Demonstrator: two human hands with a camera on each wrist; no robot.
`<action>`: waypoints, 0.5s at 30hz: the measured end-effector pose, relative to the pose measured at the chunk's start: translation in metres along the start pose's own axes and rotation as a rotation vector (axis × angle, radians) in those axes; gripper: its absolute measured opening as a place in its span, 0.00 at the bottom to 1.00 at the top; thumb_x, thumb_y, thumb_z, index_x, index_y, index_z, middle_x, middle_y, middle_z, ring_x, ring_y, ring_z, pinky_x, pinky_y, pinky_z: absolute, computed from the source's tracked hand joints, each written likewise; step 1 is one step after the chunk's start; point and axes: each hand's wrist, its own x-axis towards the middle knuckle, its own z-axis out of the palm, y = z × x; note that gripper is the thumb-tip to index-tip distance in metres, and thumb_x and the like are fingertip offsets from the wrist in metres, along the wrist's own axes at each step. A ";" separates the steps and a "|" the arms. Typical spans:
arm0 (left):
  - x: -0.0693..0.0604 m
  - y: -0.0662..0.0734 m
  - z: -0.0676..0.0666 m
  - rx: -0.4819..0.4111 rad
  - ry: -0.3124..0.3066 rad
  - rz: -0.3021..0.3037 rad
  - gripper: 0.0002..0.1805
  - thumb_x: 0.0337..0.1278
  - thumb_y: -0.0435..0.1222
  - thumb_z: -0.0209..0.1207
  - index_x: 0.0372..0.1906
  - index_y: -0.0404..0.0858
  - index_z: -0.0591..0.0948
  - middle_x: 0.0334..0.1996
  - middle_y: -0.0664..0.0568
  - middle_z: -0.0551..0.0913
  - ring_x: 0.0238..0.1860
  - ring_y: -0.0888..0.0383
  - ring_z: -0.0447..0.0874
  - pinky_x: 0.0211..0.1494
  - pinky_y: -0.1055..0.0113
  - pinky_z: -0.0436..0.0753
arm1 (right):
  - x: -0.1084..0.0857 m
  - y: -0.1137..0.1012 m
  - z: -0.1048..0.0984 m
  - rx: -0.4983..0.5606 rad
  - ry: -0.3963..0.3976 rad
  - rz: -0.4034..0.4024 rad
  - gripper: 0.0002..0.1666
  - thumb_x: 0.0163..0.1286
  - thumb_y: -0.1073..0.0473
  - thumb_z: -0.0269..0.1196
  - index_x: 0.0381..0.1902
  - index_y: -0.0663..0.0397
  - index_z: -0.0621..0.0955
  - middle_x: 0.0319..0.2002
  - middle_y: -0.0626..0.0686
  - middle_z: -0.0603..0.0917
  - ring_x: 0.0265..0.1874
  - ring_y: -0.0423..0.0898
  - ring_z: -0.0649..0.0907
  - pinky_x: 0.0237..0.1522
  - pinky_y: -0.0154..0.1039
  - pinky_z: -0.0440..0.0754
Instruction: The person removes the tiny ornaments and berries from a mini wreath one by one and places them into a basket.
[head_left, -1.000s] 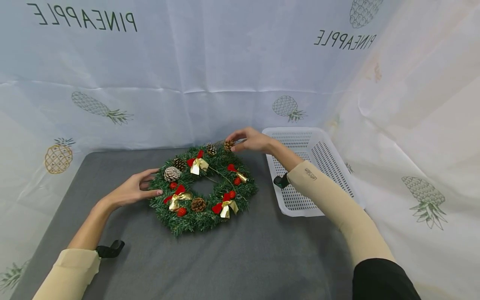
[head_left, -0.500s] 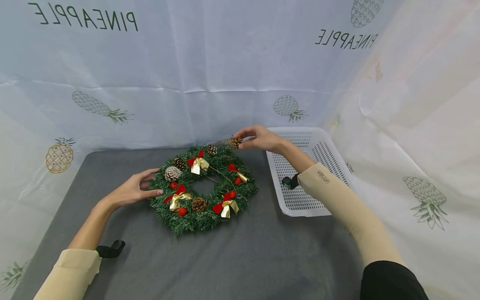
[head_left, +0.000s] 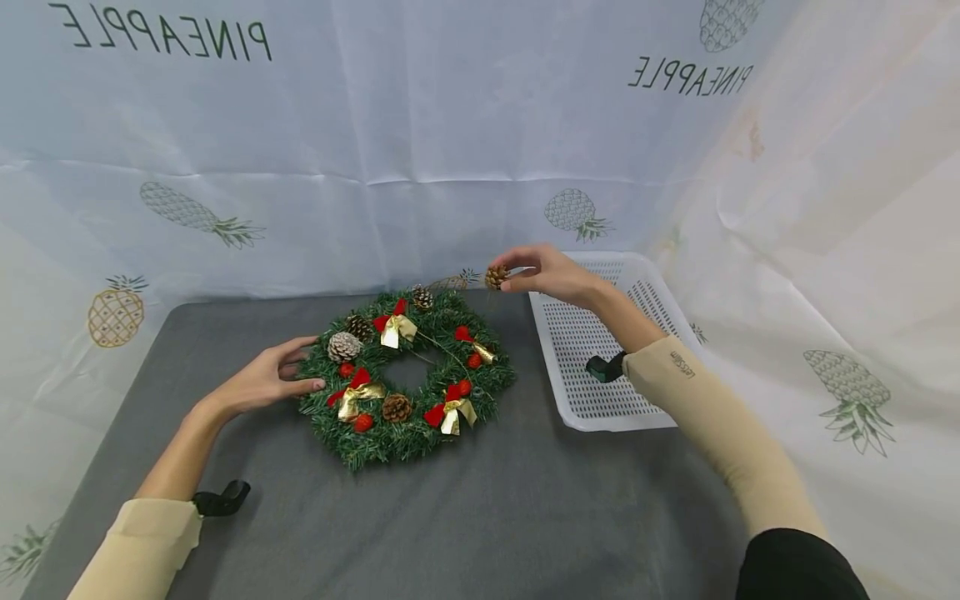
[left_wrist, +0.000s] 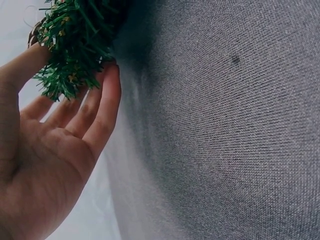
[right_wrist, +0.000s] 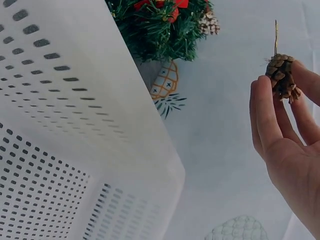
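A green wreath (head_left: 420, 446) with red and gold bows, red berries and several pine cones lies on the grey table. At its left edge my left hand (head_left: 262, 379) grips it, thumb on top and fingers under the greenery (left_wrist: 75, 55) in the left wrist view. Up and to the right of the wreath, my right hand (head_left: 551, 273) pinches a small brown pine cone (head_left: 496, 277) between thumb and fingers. In the right wrist view, a thin gold wire stem (right_wrist: 276, 37) sticks out of that cone (right_wrist: 281, 75), apart from the wreath.
To the right of the wreath stands a white perforated basket (head_left: 558, 387), partly under my right forearm. A white curtain (head_left: 420, 100) with pineapple prints hangs behind the grey table (head_left: 480, 517) and along both sides.
My right hand has moved to the right and slightly up with the pine cone, away from the wreath's top edge toward the basket. The left hand and wreath have stayed put.
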 end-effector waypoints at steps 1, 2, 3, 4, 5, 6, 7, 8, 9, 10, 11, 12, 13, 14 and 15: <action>0.000 0.000 0.000 -0.003 0.000 -0.002 0.49 0.75 0.43 0.68 0.87 0.29 0.54 0.80 0.17 0.59 0.77 0.17 0.64 0.68 0.29 0.82 | -0.002 0.000 -0.001 -0.005 0.005 -0.001 0.27 0.80 0.60 0.67 0.73 0.52 0.79 0.74 0.56 0.79 0.76 0.56 0.78 0.79 0.60 0.76; -0.001 0.000 0.000 -0.003 0.000 -0.003 0.49 0.76 0.43 0.67 0.87 0.29 0.54 0.81 0.17 0.58 0.77 0.17 0.64 0.68 0.29 0.82 | -0.005 0.001 -0.003 -0.007 0.009 -0.001 0.27 0.80 0.60 0.67 0.74 0.51 0.79 0.75 0.56 0.78 0.77 0.56 0.78 0.78 0.61 0.76; -0.001 0.000 0.000 -0.003 0.000 -0.002 0.49 0.76 0.43 0.67 0.87 0.29 0.54 0.81 0.17 0.58 0.78 0.17 0.64 0.68 0.29 0.82 | -0.008 0.001 -0.005 -0.009 0.015 0.000 0.27 0.80 0.59 0.67 0.74 0.51 0.79 0.76 0.56 0.77 0.77 0.56 0.78 0.78 0.62 0.76; -0.001 0.000 0.000 -0.004 0.001 -0.001 0.49 0.76 0.43 0.67 0.87 0.29 0.54 0.81 0.17 0.58 0.78 0.17 0.63 0.69 0.29 0.81 | -0.011 0.001 -0.006 -0.011 0.021 0.000 0.27 0.80 0.59 0.67 0.74 0.50 0.79 0.76 0.55 0.77 0.77 0.57 0.77 0.78 0.63 0.76; -0.001 0.001 0.001 -0.005 0.002 0.001 0.49 0.76 0.43 0.67 0.87 0.29 0.54 0.81 0.17 0.58 0.78 0.17 0.63 0.69 0.29 0.81 | -0.014 0.001 -0.008 -0.013 0.027 -0.001 0.27 0.81 0.58 0.67 0.74 0.51 0.79 0.77 0.56 0.77 0.77 0.57 0.77 0.78 0.64 0.75; -0.001 0.001 0.001 -0.006 0.003 0.003 0.49 0.76 0.43 0.67 0.87 0.29 0.54 0.81 0.17 0.58 0.78 0.17 0.63 0.69 0.28 0.81 | -0.017 0.001 -0.010 -0.013 0.033 -0.001 0.27 0.81 0.58 0.67 0.74 0.51 0.79 0.76 0.56 0.77 0.77 0.58 0.78 0.78 0.64 0.75; -0.001 0.001 0.001 -0.007 0.004 0.005 0.49 0.76 0.42 0.67 0.87 0.29 0.54 0.81 0.17 0.57 0.78 0.17 0.63 0.69 0.28 0.81 | -0.020 0.001 -0.012 -0.015 0.040 -0.001 0.27 0.81 0.58 0.67 0.74 0.51 0.79 0.76 0.56 0.77 0.77 0.58 0.78 0.78 0.64 0.76; -0.001 0.001 0.001 -0.007 0.004 0.006 0.48 0.76 0.42 0.67 0.87 0.29 0.54 0.81 0.17 0.57 0.78 0.17 0.63 0.69 0.28 0.81 | -0.023 0.002 -0.014 -0.017 0.047 0.000 0.27 0.81 0.58 0.67 0.74 0.51 0.79 0.76 0.56 0.77 0.77 0.58 0.78 0.78 0.65 0.76; -0.001 0.002 0.001 -0.008 0.006 0.009 0.48 0.76 0.42 0.67 0.87 0.29 0.54 0.81 0.17 0.57 0.78 0.17 0.63 0.69 0.28 0.81 | -0.026 0.003 -0.016 -0.016 0.053 0.000 0.27 0.81 0.59 0.67 0.74 0.51 0.79 0.76 0.56 0.77 0.77 0.58 0.78 0.77 0.65 0.76; -0.002 0.002 0.001 -0.009 0.007 0.009 0.48 0.76 0.42 0.67 0.87 0.29 0.54 0.81 0.17 0.57 0.78 0.16 0.63 0.69 0.28 0.81 | -0.028 0.004 -0.018 -0.019 0.060 0.000 0.26 0.81 0.59 0.67 0.73 0.52 0.79 0.76 0.56 0.77 0.77 0.59 0.78 0.77 0.64 0.77; -0.002 0.002 0.001 -0.009 0.007 0.009 0.48 0.76 0.42 0.67 0.87 0.29 0.54 0.81 0.17 0.57 0.78 0.16 0.63 0.69 0.28 0.81 | -0.030 0.005 -0.020 -0.025 0.067 0.000 0.26 0.81 0.59 0.67 0.73 0.52 0.79 0.75 0.57 0.77 0.77 0.59 0.78 0.77 0.64 0.77; -0.002 0.001 0.001 -0.010 0.007 0.008 0.48 0.76 0.42 0.67 0.87 0.29 0.54 0.81 0.17 0.57 0.78 0.16 0.63 0.69 0.28 0.81 | -0.032 0.007 -0.021 -0.030 0.073 0.000 0.26 0.81 0.59 0.67 0.73 0.52 0.79 0.75 0.57 0.78 0.77 0.59 0.78 0.76 0.63 0.78; -0.002 0.001 0.001 -0.012 0.005 0.007 0.48 0.76 0.42 0.67 0.87 0.29 0.54 0.81 0.16 0.57 0.78 0.16 0.63 0.68 0.28 0.81 | -0.034 0.009 -0.023 -0.034 0.078 -0.001 0.26 0.81 0.59 0.67 0.73 0.53 0.79 0.75 0.57 0.78 0.76 0.59 0.78 0.76 0.63 0.78; -0.002 0.001 0.001 -0.014 0.004 0.006 0.48 0.76 0.42 0.67 0.87 0.29 0.54 0.81 0.16 0.57 0.77 0.16 0.63 0.68 0.28 0.82 | -0.036 0.011 -0.024 -0.037 0.083 -0.002 0.26 0.81 0.59 0.67 0.73 0.53 0.79 0.75 0.58 0.78 0.76 0.59 0.78 0.76 0.63 0.78; -0.003 0.001 0.001 -0.017 0.003 0.005 0.48 0.76 0.42 0.67 0.87 0.29 0.54 0.81 0.16 0.57 0.77 0.15 0.63 0.67 0.28 0.82 | -0.038 0.013 -0.025 -0.035 0.089 0.000 0.26 0.81 0.60 0.67 0.73 0.53 0.79 0.74 0.58 0.78 0.76 0.59 0.79 0.76 0.62 0.78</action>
